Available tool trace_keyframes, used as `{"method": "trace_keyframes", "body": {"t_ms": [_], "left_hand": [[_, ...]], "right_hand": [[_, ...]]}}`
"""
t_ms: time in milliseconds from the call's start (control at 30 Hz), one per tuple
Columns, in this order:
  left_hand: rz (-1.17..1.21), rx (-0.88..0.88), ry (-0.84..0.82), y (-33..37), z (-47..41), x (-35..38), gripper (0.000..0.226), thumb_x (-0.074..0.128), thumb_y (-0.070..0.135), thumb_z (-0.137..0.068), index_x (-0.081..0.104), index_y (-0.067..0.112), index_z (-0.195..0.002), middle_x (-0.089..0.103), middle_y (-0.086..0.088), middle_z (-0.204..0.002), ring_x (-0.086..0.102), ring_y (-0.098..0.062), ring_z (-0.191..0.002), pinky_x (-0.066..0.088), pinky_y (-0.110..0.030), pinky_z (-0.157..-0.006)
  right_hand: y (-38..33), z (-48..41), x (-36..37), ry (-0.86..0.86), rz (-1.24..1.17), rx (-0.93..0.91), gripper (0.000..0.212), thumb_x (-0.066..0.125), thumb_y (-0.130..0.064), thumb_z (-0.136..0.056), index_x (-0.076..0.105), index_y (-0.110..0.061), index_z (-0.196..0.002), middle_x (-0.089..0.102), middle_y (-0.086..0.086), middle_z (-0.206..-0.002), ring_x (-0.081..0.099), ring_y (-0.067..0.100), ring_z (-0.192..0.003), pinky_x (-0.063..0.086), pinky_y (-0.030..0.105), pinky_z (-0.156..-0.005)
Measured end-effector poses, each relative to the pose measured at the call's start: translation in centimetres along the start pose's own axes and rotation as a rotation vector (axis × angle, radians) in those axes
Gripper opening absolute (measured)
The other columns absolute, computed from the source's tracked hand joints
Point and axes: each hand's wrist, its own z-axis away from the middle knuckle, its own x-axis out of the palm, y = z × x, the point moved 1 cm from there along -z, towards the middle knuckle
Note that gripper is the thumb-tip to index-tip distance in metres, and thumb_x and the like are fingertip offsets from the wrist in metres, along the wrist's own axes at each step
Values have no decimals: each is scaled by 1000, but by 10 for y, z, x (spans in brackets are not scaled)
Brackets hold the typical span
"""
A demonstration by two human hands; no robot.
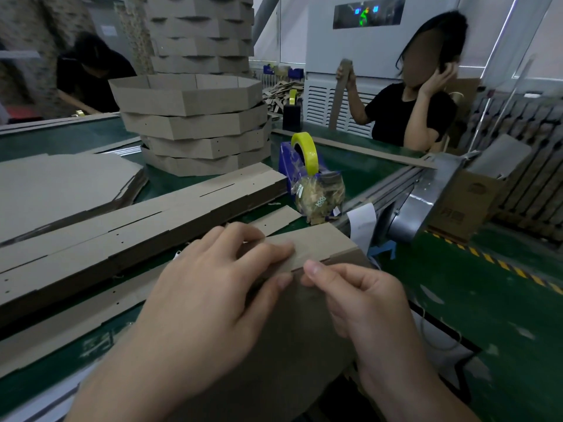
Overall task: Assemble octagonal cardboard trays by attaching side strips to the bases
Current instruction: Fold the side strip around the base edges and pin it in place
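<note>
A grey-brown cardboard base (pixel 292 345) lies tilted toward me at the table's near edge. Along its far edge runs a cardboard side strip (pixel 316 243). My left hand (pixel 213 287) lies over the strip and base, fingers on top and thumb against the base's face, pinching the strip's edge. My right hand (pixel 359 296) sits just to its right, fingers curled, thumb and forefinger pinching the seam where strip and base meet. More long side strips (pixel 128 226) are stacked flat across the table to the left.
Several finished octagonal trays (pixel 195 123) are stacked at the table's centre back. Flat bases (pixel 61 184) lie at left. A blue tape dispenser with yellow tape (pixel 301 159) and a bag of scraps (pixel 320 196) stand ahead. One person sits at right (pixel 411 111), another at far left (pixel 88 74).
</note>
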Motion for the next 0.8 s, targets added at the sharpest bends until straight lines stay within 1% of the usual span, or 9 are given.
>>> {"method": "trace_keyframes", "body": {"t_ms": [100, 133, 233, 400, 533, 600, 667, 733, 800], "left_hand": [[67, -16, 13, 0, 0, -2, 30, 38, 52, -87, 51, 34, -107, 56, 14, -100, 52, -6, -88, 44, -22, -64], [75, -13, 5, 0, 0, -3, 26, 38, 51, -87, 47, 38, -108, 56, 15, -100, 52, -6, -88, 44, -21, -64], [14, 13, -70, 0, 1, -6, 31, 33, 50, -90, 53, 50, -113, 56, 8, -107, 58, -15, -93, 49, -32, -65], [32, -49, -39, 2, 2, -9, 38, 33, 55, -87, 64, 49, -109, 57, 12, -104, 59, -13, -90, 45, -30, -68], [-57, -100, 125, 16, -5, -5, 22, 49, 51, -86, 65, 37, -78, 64, 13, -83, 60, -19, -73, 38, -31, -68], [-71, -139, 185, 21, -8, -2, 21, 60, 46, -84, 60, 33, -68, 64, 10, -75, 59, -22, -66, 33, -24, -60], [-47, -159, 222, 21, -8, 0, 19, 65, 45, -76, 58, 32, -64, 64, 11, -74, 59, -21, -63, 22, -14, -54], [-24, -142, 244, 19, -6, 2, 22, 70, 44, -76, 58, 32, -63, 65, 13, -76, 60, -20, -65, 21, -13, -54], [-36, -130, 261, 17, -5, 2, 26, 69, 47, -82, 59, 32, -63, 66, 14, -78, 61, -19, -67, 26, -16, -50]], "right_hand": [[0, -1, -1, -35, 36, 48, 35, 69, -51, -51, 76, -19, -62, 35, -11, -38, 30, 1, -33, 25, 11, -37], [0, -2, -2, -53, 57, 51, 38, 68, -55, -49, 77, -21, -63, 34, -10, -38, 29, 2, -33, 25, 12, -37], [1, -2, -7, -138, 104, 76, 44, 68, -60, -48, 78, -23, -69, 34, -9, -40, 28, 4, -35, 24, 16, -38], [-2, -7, -17, -374, 27, 277, 43, 75, -44, -50, 79, -16, -83, 38, -1, -42, 29, 4, -33, 20, 15, -35], [-2, -10, -19, -517, -91, 428, 38, 69, -43, -57, 78, -17, -83, 38, 0, -45, 28, 5, -33, 18, 16, -35], [-1, -12, -19, -575, -156, 504, 31, 65, -42, -61, 78, -22, -80, 37, -1, -45, 26, 5, -33, 21, 15, -35], [1, -15, -20, -623, -212, 571, 33, 61, -40, -65, 79, -23, -86, 35, -2, -45, 23, 5, -33, 22, 14, -33], [3, -17, -24, -663, -275, 646, 35, 58, -39, -69, 77, -18, -91, 35, -4, -44, 21, 3, -32, 22, 13, -32], [8, -18, -27, -647, -267, 690, 38, 61, -38, -67, 73, -9, -88, 37, -3, -42, 22, 3, -30, 21, 13, -30]]}}
